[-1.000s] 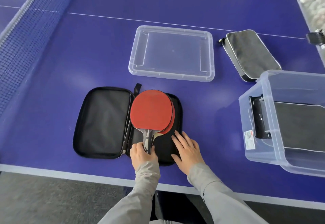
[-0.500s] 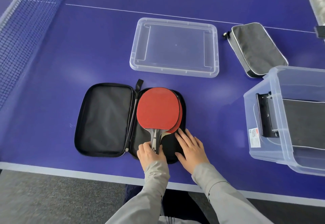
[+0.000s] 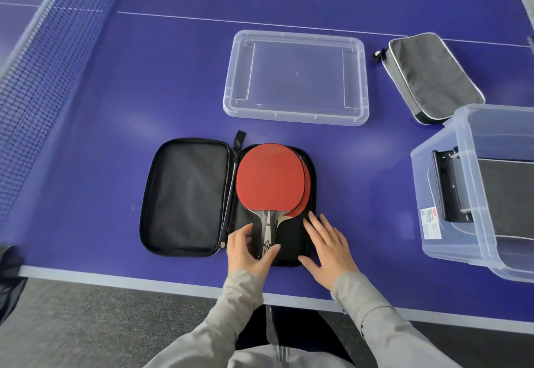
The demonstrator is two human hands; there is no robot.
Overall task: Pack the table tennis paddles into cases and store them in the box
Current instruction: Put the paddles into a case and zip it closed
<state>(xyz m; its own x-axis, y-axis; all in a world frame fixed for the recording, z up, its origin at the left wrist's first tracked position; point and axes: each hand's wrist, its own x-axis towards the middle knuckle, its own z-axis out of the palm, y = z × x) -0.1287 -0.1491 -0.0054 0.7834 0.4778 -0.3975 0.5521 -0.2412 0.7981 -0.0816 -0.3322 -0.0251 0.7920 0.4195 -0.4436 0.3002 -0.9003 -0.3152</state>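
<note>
A black zip case [image 3: 187, 197] lies open flat near the table's front edge. In its right half two red paddles are stacked, the top paddle [image 3: 270, 178] slightly left of the lower paddle [image 3: 307, 191], handles toward me. My left hand [image 3: 245, 252] rests over the end of the top handle, fingers spread on its left and thumb on its right. My right hand [image 3: 326, 247] lies flat on the case's lower right corner. The clear storage box [image 3: 433, 249] stands at the right with a grey case [image 3: 508, 194] inside.
The box's clear lid [image 3: 294, 78] lies upside down behind the open case. A closed grey case [image 3: 433, 75] lies at the back right. The net [image 3: 34, 78] runs along the left. The table's front edge [image 3: 144, 281] is just below my hands.
My left hand's fingers have uncurled from the paddle handle and spread out. The right hand stays flat on the case. The view has shifted slightly.
</note>
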